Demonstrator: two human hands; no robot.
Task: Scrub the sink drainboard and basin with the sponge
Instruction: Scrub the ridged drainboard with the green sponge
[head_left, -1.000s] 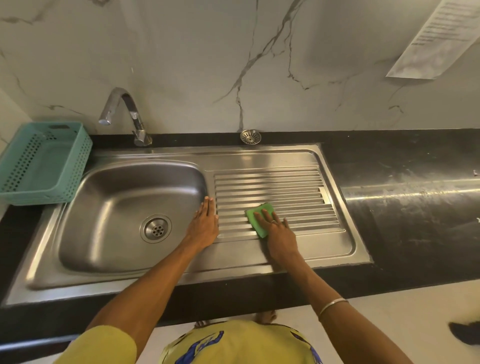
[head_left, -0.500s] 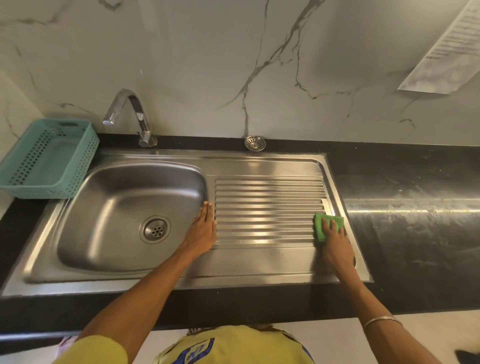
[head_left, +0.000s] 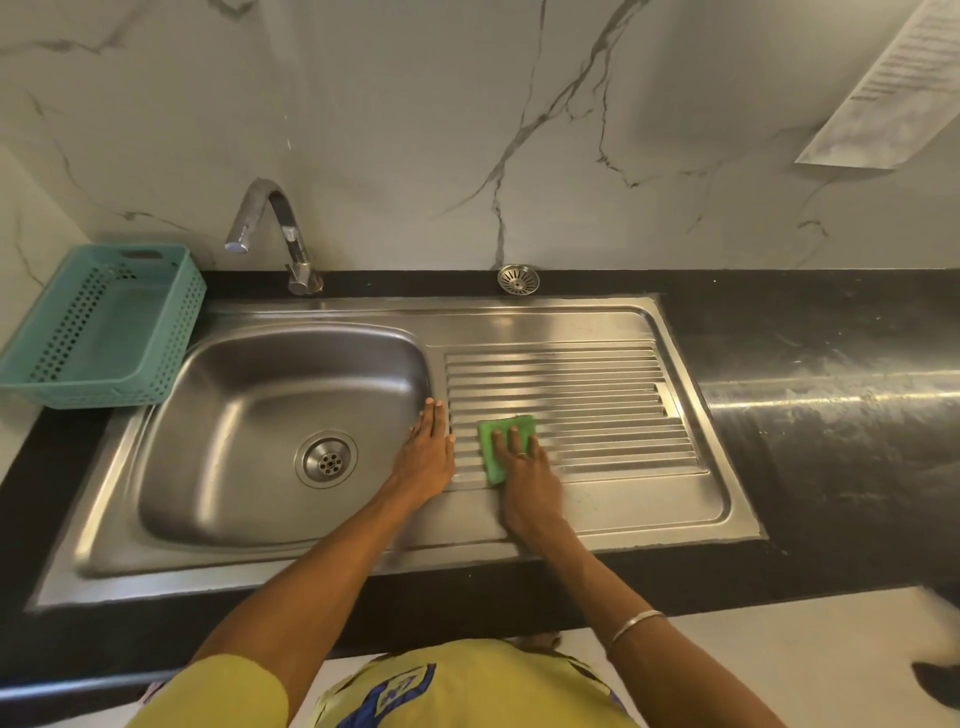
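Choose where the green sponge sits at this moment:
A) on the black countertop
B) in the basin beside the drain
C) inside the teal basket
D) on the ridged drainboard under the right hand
D: the right hand presses the sponge flat on the drainboard ridges.

There is one view, from a wide-angle camera worn on the person's head. It looks forward and steeply down, from close above the front edge of the black tabletop (head_left: 831, 415). The steel sink (head_left: 519, 322) fills the middle of the frame, and the marble wall (head_left: 415, 130) behind it rises to the top edge. Both forearms reach in from the bottom edge. The wide lens bends the straight edges outward toward the sides.
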